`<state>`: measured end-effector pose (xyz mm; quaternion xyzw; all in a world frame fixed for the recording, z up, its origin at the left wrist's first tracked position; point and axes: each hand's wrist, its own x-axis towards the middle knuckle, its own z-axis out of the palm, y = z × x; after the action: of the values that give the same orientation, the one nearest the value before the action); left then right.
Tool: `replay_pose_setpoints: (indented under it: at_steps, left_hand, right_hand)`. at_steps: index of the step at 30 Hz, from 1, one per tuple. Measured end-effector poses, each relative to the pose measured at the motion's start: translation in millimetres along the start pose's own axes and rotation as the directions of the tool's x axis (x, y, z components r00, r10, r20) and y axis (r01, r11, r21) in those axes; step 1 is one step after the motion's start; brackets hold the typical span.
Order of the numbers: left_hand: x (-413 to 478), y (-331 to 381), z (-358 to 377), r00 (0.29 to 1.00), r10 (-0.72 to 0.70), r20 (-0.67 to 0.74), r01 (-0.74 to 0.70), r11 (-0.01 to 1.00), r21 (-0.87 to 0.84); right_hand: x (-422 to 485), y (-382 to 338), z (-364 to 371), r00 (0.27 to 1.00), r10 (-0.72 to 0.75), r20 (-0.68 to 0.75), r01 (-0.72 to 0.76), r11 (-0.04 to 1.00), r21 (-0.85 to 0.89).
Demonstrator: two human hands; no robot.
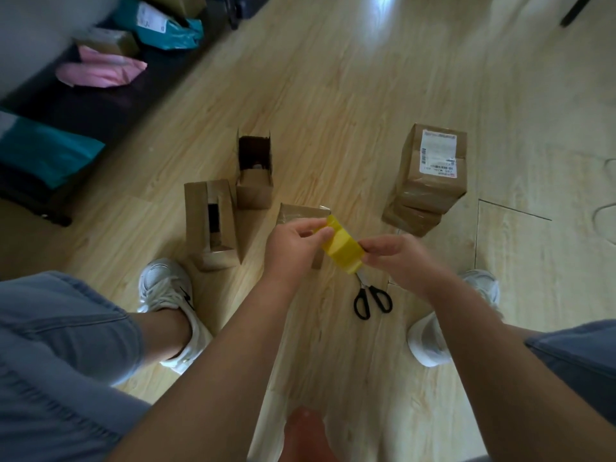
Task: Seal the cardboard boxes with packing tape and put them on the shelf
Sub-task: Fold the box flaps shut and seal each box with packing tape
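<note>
floor point(333, 95): pale wood planks | glare point(383, 11): top centre | low dark shelf point(76, 108): left edge

Left hand point(295, 240) pinched the upper end of a yellow tape roll point(343, 253); right hand point(398, 258) pinched its lower right side. A taped box point(300, 213) stood behind the hands, partly hidden. Left of it were the near open box point(211, 225) and, just beside that, the far open box point(255, 171). A stack of sealed boxes point(430, 175), label on top, sat well apart to the right. Black-handled scissors point(371, 298) lay on the wooden floor point(333, 95) just below the roll. A pink parcel point(100, 70) and a teal parcel point(166, 28) lay on the dark low shelf point(83, 108), blurred.
</note>
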<state>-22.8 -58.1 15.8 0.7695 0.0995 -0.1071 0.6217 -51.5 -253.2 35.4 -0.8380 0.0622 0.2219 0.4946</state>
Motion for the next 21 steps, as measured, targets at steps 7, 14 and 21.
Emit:
replay_pose_setpoints:
  at_steps: [7,14,21]
  left_hand:
    - [-2,-14,3,0.998,-0.054,-0.035,0.058,0.992,0.108]
    - [-11,-33,12,0.989,-0.143,0.032,0.129,0.951,0.281]
    - [-2,-42,3,0.944,-0.3,0.135,0.281,0.949,0.143]
  right_hand:
    - [0,6,1,0.994,0.066,0.089,-0.065,0.998,-0.013]
    - [7,20,16,0.976,0.15,0.157,-0.169,0.979,0.115]
    - [5,29,9,0.959,0.131,0.252,-0.19,0.955,0.228]
